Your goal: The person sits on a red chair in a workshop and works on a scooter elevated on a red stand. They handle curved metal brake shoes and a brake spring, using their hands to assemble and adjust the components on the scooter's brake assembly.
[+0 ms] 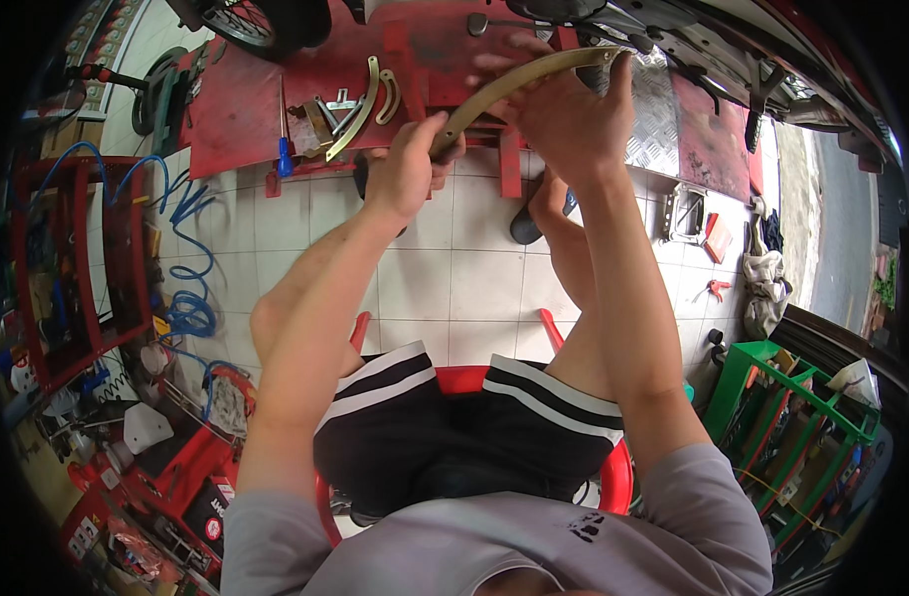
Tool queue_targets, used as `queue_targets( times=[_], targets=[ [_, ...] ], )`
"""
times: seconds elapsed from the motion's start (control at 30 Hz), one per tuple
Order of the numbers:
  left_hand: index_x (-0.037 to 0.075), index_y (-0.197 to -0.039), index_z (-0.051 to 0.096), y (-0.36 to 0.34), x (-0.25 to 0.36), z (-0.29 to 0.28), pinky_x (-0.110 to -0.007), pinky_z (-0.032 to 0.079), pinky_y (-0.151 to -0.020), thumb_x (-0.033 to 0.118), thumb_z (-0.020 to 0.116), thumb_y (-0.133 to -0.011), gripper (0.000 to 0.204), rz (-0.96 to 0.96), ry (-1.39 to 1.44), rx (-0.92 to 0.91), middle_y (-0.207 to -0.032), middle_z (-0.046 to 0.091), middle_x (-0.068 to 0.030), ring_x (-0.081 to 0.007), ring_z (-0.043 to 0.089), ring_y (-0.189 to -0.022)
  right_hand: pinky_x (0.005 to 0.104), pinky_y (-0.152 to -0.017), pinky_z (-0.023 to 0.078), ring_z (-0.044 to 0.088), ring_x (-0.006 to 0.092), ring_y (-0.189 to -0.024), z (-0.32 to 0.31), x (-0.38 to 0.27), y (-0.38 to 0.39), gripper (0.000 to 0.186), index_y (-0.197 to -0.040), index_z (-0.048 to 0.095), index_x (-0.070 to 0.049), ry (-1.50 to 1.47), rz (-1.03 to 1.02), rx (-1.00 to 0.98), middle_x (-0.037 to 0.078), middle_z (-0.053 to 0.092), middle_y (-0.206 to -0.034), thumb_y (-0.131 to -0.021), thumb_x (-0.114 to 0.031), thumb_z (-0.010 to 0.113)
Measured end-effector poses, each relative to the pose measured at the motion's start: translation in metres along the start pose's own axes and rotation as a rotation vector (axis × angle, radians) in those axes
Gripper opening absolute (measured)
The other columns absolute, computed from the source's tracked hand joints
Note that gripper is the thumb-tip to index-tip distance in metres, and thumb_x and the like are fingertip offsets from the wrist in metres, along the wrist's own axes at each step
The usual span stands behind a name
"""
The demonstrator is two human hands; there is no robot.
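A long curved brass-coloured strip (pixel 526 76), with small holes at its ends, spans my two hands above the red bench's front part. My left hand (pixel 408 164) is closed round its lower left end. My right hand (pixel 579 124) holds the upper right end at the thumb, with its other fingers spread behind the strip. On the red bench (pixel 234 109), left of my hands, lie two smaller curved pieces (pixel 364 104), some metal tools (pixel 330 114) and a blue-handled screwdriver (pixel 284 154).
Motorcycles (pixel 703 40) stand at the bench. A red rack (pixel 82 169) with a coiled blue hose (pixel 191 313) is at left. A green rack (pixel 812 382), a red-handled tool (pixel 715 288) and cloths (pixel 764 293) are at right. I sit on a red chair (pixel 618 477).
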State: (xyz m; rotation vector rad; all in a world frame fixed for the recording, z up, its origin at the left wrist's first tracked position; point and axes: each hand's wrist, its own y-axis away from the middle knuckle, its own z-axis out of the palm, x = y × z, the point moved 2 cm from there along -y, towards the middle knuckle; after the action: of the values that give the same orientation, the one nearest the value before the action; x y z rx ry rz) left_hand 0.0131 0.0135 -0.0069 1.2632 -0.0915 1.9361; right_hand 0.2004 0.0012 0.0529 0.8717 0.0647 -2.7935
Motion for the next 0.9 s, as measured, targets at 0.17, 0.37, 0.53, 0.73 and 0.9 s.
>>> queue_targets(
  times=[0.17,0.37,0.53,0.73,0.9],
  targets=[
    [0.001,-0.075,0.058,0.005,0.010,0.000,-0.031,0.034,-0.048,0.034,0.053,-0.092,0.038,0.575,-0.483,0.232,-0.057,0.051,-0.0055,-0.0130,0.043,-0.052,0.0438,-0.097,0.040,0.058,0.0338,-0.109,0.006,0.016,-0.005,0.087,-0.135,0.043,0.001,0.186,0.093,-0.129,0.026,0.060,-0.115,-0.093,-0.071,0.017],
    [0.000,-0.083,0.064,0.013,0.023,0.020,-0.039,0.041,-0.053,0.036,0.060,-0.090,0.036,0.558,-1.067,0.319,-0.061,0.058,-0.0137,-0.0279,0.056,-0.056,0.0404,-0.089,0.041,0.056,0.0268,-0.090,0.007,0.012,-0.004,0.078,-0.132,0.045,0.001,0.276,0.055,-0.041,0.017,0.059,-0.095,-0.098,-0.063,0.018],
    [0.002,-0.102,0.067,0.012,0.016,0.025,-0.034,0.041,-0.054,0.029,0.064,-0.089,0.030,0.414,-1.025,0.207,-0.059,0.057,-0.0072,-0.0185,0.054,-0.055,0.0356,-0.076,0.038,0.043,0.0204,-0.070,0.011,0.013,-0.003,0.074,-0.121,0.053,0.003,0.094,0.071,0.132,0.007,0.043,-0.075,-0.099,-0.059,0.018],
    [0.008,-0.091,0.068,0.011,0.013,0.010,-0.040,0.047,-0.060,0.029,0.066,-0.086,0.022,0.300,-1.218,0.088,-0.068,0.067,-0.0076,-0.0272,0.065,-0.066,0.0286,-0.054,0.025,0.022,0.0134,-0.055,-0.016,0.009,-0.004,0.078,-0.101,0.061,0.003,-0.163,-0.028,0.129,0.000,0.027,-0.060,-0.098,-0.061,0.017],
    [0.005,-0.090,0.068,0.022,0.042,0.001,-0.034,0.048,-0.060,0.025,0.069,-0.083,0.021,0.152,-1.217,0.094,-0.069,0.067,-0.0077,-0.0222,0.067,-0.068,0.0281,-0.052,0.023,0.021,0.0127,-0.053,-0.020,-0.007,0.000,0.081,-0.098,0.064,0.003,-0.157,-0.151,0.217,-0.001,0.025,-0.057,-0.097,-0.064,0.017]
  ],
)
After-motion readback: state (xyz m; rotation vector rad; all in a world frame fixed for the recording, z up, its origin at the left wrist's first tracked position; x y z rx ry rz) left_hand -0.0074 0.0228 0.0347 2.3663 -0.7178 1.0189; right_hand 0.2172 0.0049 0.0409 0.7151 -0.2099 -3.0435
